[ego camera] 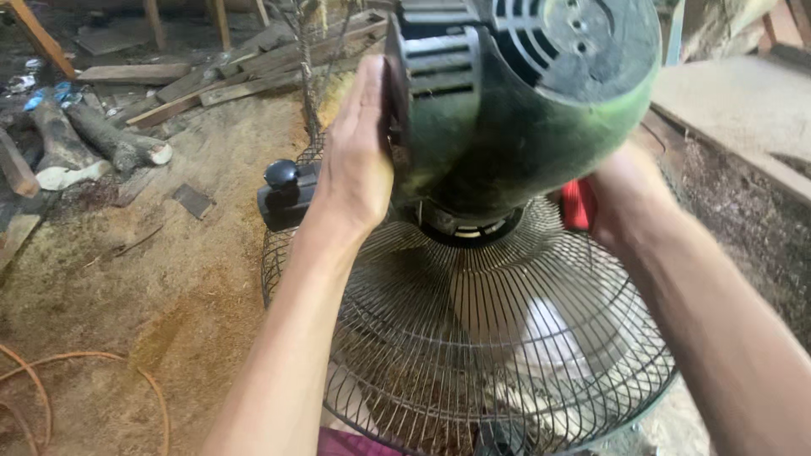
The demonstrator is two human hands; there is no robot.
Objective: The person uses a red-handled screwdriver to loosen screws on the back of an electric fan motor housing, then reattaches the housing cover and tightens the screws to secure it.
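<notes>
Gripping the dark motor housing (524, 101) of an electric fan, the left hand (359, 160) lies flat and open against the housing's left side, fingers extended upward and palm pressed to the casing. The right hand (621, 198) is at the lower right of the housing, partly hidden behind it, and is closed on a red object (578, 204) of which only a small part shows; its kind cannot be told. The housing is tilted, its vented rear face turned up toward the camera, with a greenish smear across its lower curve. Directly below it sits the round wire guard (498, 338), whose thin ribs radiate from the centre hub; pale fan blades (549, 338) show through the ribs. A black knobbed fitting (285, 192) lies just left of the left wrist, touching the guard's rim. The ground (152, 279) is covered in sawdust. Cut logs (93, 143) and loose planks (228, 80) lie at upper left, and an orange cable (51, 388) curves at lower left.
</notes>
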